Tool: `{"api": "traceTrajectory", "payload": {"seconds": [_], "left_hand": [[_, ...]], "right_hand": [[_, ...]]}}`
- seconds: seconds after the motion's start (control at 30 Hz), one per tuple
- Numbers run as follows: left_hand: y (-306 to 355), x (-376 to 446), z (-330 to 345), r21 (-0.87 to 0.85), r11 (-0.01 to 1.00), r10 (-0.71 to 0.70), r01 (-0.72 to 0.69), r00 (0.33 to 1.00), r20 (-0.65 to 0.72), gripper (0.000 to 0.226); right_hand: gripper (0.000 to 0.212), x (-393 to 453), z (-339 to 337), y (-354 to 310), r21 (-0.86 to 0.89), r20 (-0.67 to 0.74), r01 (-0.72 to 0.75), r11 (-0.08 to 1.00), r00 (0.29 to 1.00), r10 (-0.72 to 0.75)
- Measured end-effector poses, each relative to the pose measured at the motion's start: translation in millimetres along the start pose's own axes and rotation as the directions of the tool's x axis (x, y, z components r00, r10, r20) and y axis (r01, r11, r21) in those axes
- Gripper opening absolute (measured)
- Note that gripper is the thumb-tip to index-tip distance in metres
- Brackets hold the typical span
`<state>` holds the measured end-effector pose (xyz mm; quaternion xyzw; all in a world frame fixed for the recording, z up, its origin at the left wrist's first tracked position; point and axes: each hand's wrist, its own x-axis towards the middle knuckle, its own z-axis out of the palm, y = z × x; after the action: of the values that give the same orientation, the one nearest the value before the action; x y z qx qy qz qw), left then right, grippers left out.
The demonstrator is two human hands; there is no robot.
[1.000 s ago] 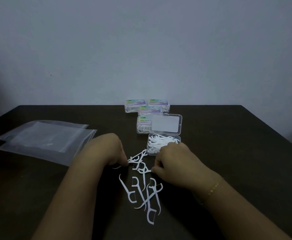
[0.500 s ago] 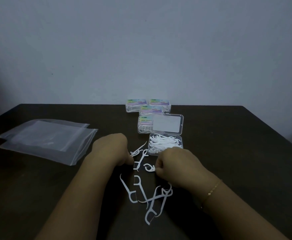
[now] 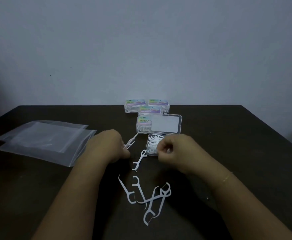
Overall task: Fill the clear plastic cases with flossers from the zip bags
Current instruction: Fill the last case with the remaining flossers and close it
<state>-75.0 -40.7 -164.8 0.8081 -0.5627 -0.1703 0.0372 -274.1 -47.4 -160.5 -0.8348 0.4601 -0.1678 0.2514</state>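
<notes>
Nearest the camera, a tangle of loose flossers (image 3: 147, 198) lies on the dark table (image 3: 228, 153), their handles crossed over one another; a pinch at one could drag a neighbour along or flick it toward the table's near edge, since the hooked heads look apt to snag. Just beyond them a single flosser (image 3: 139, 160) lies alone in the gap between the two hands, touching neither. The left hand (image 3: 110, 146) is curled, pinching a small bunch of flossers (image 3: 130, 143) whose points stick out toward the cases; held by one end like that, the bundle could fan out and spill short of the tray. The right hand (image 3: 173, 151) is curled too, fingers drawn in over the near edge of the open case (image 3: 151, 144); it may be pinching a flosser there, but the dim light leaves that unsure. That case already holds a heap of white flossers, and its lid (image 3: 166, 124) lies flung back behind it, so an overfull pile could keep the lid from closing. Farther off, four closed, labelled cases (image 3: 147, 108) stand clustered near the table's far edge, apparently filled. Well to the left, two flat zip bags (image 3: 44, 141) lie overlapping and look nearly empty, so the loose pile is likely the last stock to gather.
</notes>
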Motion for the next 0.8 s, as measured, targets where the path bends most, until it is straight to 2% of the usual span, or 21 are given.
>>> {"api": "traceTrajectory", "payload": {"seconds": [0.07, 0.17, 0.3, 0.4, 0.5, 0.6, 0.67, 0.73, 0.8], "left_hand": [[-2, 1, -1, -0.093, 0.996, 0.005, -0.006, 1.0, -0.017, 0.011], [-4, 2, -1, -0.245, 0.968, 0.032, -0.062, 0.992, -0.126, 0.01], [-1, 1, 3, -0.367, 0.916, 0.067, -0.16, 0.965, -0.252, 0.015], [-2, 2, 7, -0.462, 0.865, 0.047, -0.197, 0.947, -0.317, 0.018], [2, 3, 12, -0.526, 0.806, 0.061, -0.273, 0.921, -0.384, 0.017], [15, 0, 22, -0.484, 0.778, 0.136, -0.401, 0.859, -0.493, 0.006], [25, -2, 30, -0.385, 0.783, 0.227, -0.488, 0.801, -0.554, 0.01], [33, 0, 38, -0.241, 0.783, 0.344, -0.573, 0.722, -0.6, 0.015], [39, 5, 42, -0.083, 0.801, 0.433, -0.593, 0.67, -0.603, 0.018]], "right_hand": [[0.018, 6, -4, 8, 0.142, -0.168, 0.013, 0.99, 0.986, 0.011], [0.014, 15, -1, 21, 0.115, -0.328, -0.003, 0.993, 0.944, 0.04], [0.024, 26, 8, 31, -0.096, -0.357, -0.002, 0.995, 0.934, -0.033], [0.026, 30, 11, 37, -0.232, -0.311, 0.0, 0.973, 0.948, -0.074], [0.027, 30, 12, 41, -0.233, -0.31, 0.01, 0.972, 0.947, -0.084], [0.029, 26, 8, 38, -0.089, -0.415, 0.01, 0.996, 0.908, -0.046], [0.029, 24, 4, 35, 0.042, -0.469, 0.015, 0.999, 0.883, 0.007], [0.031, 21, 2, 32, 0.15, -0.455, 0.013, 0.989, 0.888, 0.057], [0.035, 20, 0, 32, 0.203, -0.396, -0.004, 0.979, 0.914, 0.086]]}}
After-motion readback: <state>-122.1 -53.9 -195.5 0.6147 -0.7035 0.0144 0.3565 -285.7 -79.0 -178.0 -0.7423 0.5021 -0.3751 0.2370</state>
